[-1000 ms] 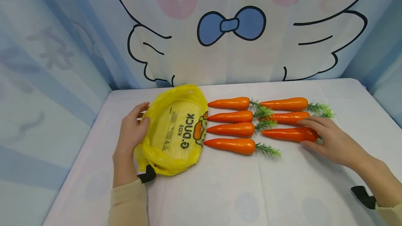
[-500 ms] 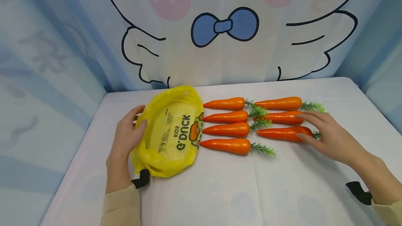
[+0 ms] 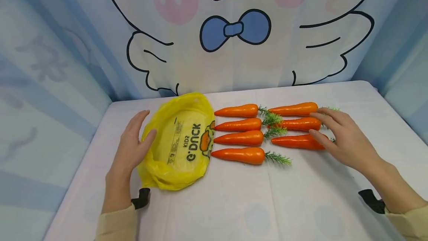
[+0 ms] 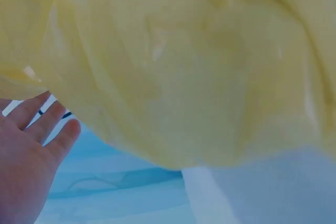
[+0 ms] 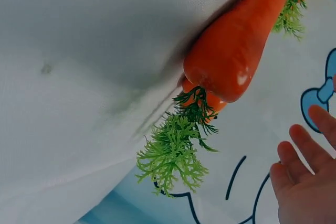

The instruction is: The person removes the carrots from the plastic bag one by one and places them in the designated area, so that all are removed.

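Note:
A yellow plastic bag (image 3: 164, 142), printed "G.DUCK KIDS" with an orange duck, stands on the table with its rim rolled back. My left hand (image 3: 130, 142) is beside its left edge, fingers extended and thumb apart, holding nothing; the left wrist view shows the bag's crinkled side (image 4: 184, 77). Toy carrots with green leafy tops lie in two columns, tips toward the bag. My right hand (image 3: 349, 138) hovers over the leafy ends of the right column, nearest the front carrot (image 3: 297, 141). Its spread fingers appear apart from the carrot (image 5: 231, 51) in the right wrist view.
The left column of carrots, from the front carrot (image 3: 239, 155) to the back carrot (image 3: 236, 110), borders the bag. A white cloth (image 3: 207, 211) covers the table. Behind it hangs a curtain (image 3: 247, 66) with a cartoon bow tie.
My left hand has come away from the bag's left edge. My right hand has let go of the front carrot of the right column and risen slightly. The head view has shifted a little.

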The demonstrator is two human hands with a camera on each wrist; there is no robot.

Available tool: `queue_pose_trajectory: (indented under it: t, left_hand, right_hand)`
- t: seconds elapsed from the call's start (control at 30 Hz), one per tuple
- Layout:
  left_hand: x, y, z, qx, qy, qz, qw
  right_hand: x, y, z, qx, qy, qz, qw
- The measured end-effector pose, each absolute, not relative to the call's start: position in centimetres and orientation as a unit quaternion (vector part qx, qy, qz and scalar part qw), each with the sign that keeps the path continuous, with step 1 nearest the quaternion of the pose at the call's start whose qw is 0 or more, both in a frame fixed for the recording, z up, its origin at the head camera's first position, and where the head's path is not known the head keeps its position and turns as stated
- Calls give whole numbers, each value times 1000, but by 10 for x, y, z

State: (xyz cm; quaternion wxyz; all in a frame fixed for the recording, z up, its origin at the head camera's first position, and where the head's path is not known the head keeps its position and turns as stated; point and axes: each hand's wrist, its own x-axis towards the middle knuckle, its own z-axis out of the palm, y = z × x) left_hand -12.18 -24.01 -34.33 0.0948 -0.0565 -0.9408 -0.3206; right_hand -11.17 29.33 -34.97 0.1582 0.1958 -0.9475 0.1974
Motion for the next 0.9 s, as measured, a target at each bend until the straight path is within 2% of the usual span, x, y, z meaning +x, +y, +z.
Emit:
queue_pose_trajectory:
  t: [0.23, 0.47, 0.9]
  left_hand:
    - [-118, -247, -340, -86, -950, -283, 102]
    - [-113, -254, -341, -123, -954, -245, 124]
    - [-101, -233, -349, -137, -964, -177, 144]
  right_hand:
    - [-114, 294, -350, 183, -952, 177, 169]
    - [-112, 290, -353, 161, -964, 156, 144]
    - [-114, 236, -357, 175, -965, 158, 114]
